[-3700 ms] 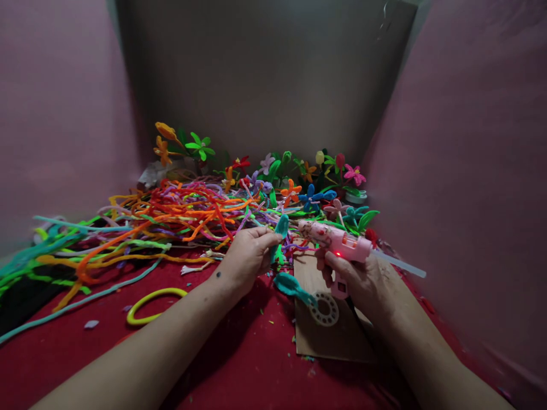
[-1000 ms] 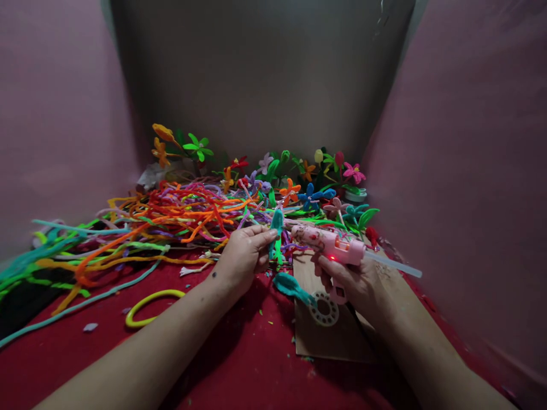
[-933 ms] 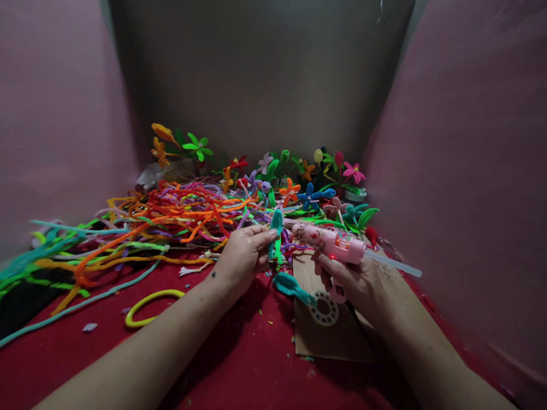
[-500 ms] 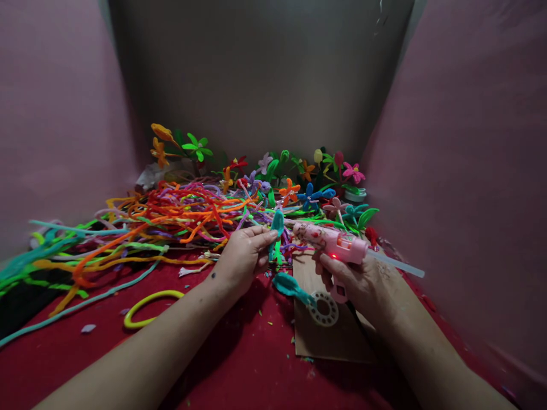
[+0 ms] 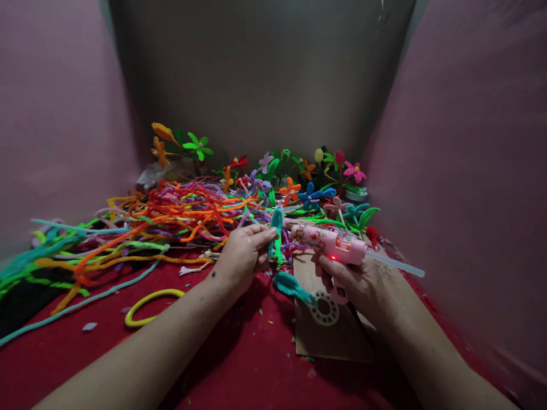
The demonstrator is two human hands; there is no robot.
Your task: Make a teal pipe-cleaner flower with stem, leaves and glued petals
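Observation:
Between thumb and fingers, my left hand (image 5: 243, 254) pinches a teal pipe-cleaner petal (image 5: 277, 218), held upright. My right hand (image 5: 351, 278) is wrapped round a pink glue gun (image 5: 327, 241) with a red light glowing on it. A translucent glue stick (image 5: 397, 264) juts from the gun's back end. The nozzle points left at the petal, with a small gap between them. Below my hands, a second teal pipe-cleaner piece (image 5: 292, 286) lies with its stem end against a white ring with holes (image 5: 323, 308) on a cardboard sheet (image 5: 329, 343).
A heap of colourful pipe cleaners (image 5: 183, 208) spreads over the red cloth (image 5: 239, 359) at the left. Several pipe-cleaner flowers, one of them blue (image 5: 310, 196), stand along the back. A yellow ring (image 5: 135, 313) lies beside my left forearm. Pink panels (image 5: 482, 171) rise on both sides.
The glue gun's nozzle has shifted very slightly left, closer to the teal petal. Both hands otherwise keep the same grip and nearly the same place.

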